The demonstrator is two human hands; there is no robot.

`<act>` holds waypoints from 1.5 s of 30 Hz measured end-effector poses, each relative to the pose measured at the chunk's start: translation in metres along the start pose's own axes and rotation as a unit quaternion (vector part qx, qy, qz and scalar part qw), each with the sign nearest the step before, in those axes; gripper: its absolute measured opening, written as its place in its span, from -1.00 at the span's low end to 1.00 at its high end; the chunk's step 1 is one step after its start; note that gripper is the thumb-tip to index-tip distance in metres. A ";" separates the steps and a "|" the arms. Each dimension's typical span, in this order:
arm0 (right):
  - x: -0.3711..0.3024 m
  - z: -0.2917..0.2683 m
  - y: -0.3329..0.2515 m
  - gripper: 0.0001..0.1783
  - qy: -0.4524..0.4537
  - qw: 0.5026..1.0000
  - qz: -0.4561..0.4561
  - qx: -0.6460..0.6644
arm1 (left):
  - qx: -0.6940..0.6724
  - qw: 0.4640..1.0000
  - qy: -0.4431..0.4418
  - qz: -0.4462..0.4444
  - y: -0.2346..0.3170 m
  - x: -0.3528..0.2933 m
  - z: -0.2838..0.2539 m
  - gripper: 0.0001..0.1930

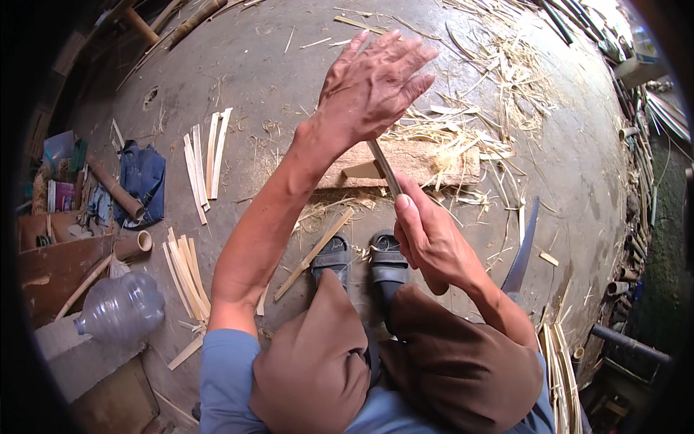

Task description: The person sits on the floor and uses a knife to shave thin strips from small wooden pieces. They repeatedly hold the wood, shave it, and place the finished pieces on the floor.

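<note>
My left hand (376, 83) is raised with its fingers stretched out and slightly blurred; nothing shows in it. My right hand (434, 235) is closed round the handle of a knife (385, 168), seen nearly edge-on and slanting up and left toward my left wrist, which hides its far end. Beside the blade is a flat tan piece (361, 171); whether it touches the knife I cannot tell. Below both hands a thick wooden block (455, 165) lies on the floor, with pale shavings (444, 137) heaped on and behind it.
Split bamboo strips (215, 152) and another bundle (189, 271) lie to the left, near a plastic bottle (123, 307) and blue cloth (143, 181). A saw (522, 253) lies right. More strips (560, 369) are at the lower right. My sandalled feet (389, 253) are before the block.
</note>
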State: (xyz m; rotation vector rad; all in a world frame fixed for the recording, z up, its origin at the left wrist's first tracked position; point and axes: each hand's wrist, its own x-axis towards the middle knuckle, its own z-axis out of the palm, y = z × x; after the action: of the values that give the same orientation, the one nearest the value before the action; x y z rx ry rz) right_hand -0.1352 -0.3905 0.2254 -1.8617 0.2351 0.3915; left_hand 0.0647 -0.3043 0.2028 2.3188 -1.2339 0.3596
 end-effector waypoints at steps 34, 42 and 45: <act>0.023 -0.007 0.050 -0.51 0.034 0.990 -0.035 0.129 | -0.181 0.939 0.285 -0.064 0.019 -0.050 0.018 -0.67; 0.018 0.007 0.058 -0.42 0.085 0.989 -0.116 -0.043 | -0.189 0.934 0.279 -0.121 0.032 -0.086 -0.020 -0.71; 0.013 0.012 0.077 -0.57 0.103 0.986 -0.116 -0.056 | -0.193 0.909 0.369 0.015 0.057 -0.042 -0.054 -0.81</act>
State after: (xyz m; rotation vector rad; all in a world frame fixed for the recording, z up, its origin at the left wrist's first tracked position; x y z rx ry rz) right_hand -0.1518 -0.4029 0.1490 -2.0158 0.1354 0.0512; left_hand -0.0061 -0.2732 0.2473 1.5843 -0.8493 0.8270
